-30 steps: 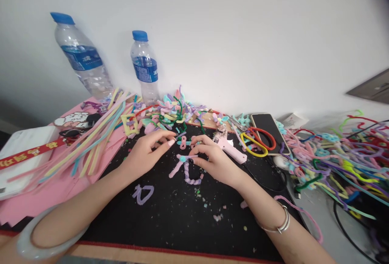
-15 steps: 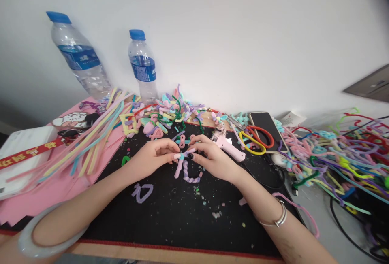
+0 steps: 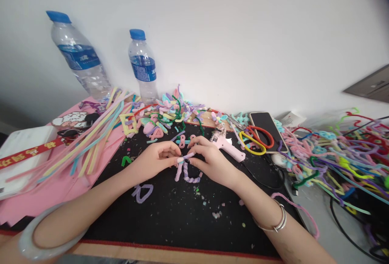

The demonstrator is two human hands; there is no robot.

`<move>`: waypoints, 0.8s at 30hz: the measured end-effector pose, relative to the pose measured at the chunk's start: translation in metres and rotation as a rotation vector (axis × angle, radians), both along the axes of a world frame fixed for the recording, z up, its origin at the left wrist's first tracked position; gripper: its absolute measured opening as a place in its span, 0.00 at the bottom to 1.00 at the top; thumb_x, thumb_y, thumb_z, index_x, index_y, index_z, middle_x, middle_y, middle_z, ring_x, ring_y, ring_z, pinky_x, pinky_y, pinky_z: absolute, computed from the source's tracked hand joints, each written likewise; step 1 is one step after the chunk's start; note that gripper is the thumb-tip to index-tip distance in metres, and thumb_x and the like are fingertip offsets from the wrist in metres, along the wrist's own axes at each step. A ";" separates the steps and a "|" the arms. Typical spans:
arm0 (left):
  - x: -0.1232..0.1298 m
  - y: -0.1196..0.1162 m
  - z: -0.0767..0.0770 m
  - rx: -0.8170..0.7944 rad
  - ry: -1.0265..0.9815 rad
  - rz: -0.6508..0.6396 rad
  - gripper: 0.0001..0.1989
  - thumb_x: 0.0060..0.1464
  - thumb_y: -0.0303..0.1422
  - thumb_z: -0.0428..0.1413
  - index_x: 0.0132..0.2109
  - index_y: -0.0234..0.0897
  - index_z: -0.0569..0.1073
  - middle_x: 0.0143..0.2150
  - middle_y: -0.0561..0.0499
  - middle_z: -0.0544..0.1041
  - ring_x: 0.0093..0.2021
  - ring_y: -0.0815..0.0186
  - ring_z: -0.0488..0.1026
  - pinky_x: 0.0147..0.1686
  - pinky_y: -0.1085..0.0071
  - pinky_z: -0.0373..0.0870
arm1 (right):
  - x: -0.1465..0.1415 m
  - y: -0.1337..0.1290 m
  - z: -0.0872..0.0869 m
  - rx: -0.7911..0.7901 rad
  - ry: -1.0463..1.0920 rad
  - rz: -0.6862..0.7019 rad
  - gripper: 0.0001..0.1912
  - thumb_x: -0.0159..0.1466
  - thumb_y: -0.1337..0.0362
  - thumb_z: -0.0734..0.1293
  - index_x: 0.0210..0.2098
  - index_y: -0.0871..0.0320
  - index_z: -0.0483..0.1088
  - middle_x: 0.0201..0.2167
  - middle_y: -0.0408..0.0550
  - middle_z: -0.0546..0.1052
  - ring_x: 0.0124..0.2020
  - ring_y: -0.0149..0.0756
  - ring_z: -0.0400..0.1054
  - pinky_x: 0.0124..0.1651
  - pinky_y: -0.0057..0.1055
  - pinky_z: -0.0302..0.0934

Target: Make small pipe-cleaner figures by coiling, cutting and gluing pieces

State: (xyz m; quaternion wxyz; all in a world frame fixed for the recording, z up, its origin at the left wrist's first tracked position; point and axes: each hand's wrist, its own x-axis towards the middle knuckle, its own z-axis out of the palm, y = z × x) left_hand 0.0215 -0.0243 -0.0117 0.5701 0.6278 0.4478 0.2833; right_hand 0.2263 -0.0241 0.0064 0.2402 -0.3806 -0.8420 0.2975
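Note:
At the middle of the black mat, my left hand and my right hand meet fingertip to fingertip. Both pinch a purple pipe cleaner, whose short end sticks out between my right fingers. Twisted lilac pieces hang or lie just below the fingertips; whether they are joined to the pinched part I cannot tell. A lilac looped pipe cleaner lies by my left forearm. Behind my fingers is a small pink figure-eight loop.
A pink glue gun, yellow-and-red-handled scissors and a phone lie at the right. Tangled pipe cleaners spread beyond. Long strips rest on pink sheets at left. Two bottles stand by the wall.
My fingertips have shifted slightly, and the purple pipe cleaner now points up to the right between them. My right thumb has moved a little left and down. Surrounding things stay put.

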 end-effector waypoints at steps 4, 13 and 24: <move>0.000 0.000 0.000 0.020 0.020 -0.005 0.07 0.51 0.36 0.57 0.34 0.38 0.70 0.31 0.54 0.75 0.32 0.66 0.74 0.34 0.70 0.71 | 0.000 0.000 -0.001 0.025 -0.007 0.001 0.03 0.61 0.71 0.65 0.33 0.58 0.70 0.42 0.49 0.67 0.48 0.36 0.63 0.52 0.35 0.60; 0.001 -0.003 0.000 0.021 0.010 -0.001 0.08 0.51 0.36 0.57 0.34 0.37 0.69 0.30 0.55 0.74 0.32 0.67 0.74 0.35 0.71 0.71 | 0.001 0.000 0.001 0.033 -0.029 -0.001 0.04 0.60 0.71 0.66 0.35 0.57 0.71 0.42 0.49 0.67 0.49 0.38 0.63 0.52 0.35 0.60; 0.001 -0.003 -0.001 0.021 0.002 0.005 0.07 0.51 0.35 0.58 0.33 0.37 0.70 0.30 0.56 0.73 0.30 0.69 0.72 0.33 0.74 0.69 | 0.003 0.002 0.008 0.009 -0.042 0.024 0.07 0.60 0.71 0.66 0.37 0.56 0.72 0.44 0.50 0.68 0.51 0.39 0.63 0.54 0.38 0.60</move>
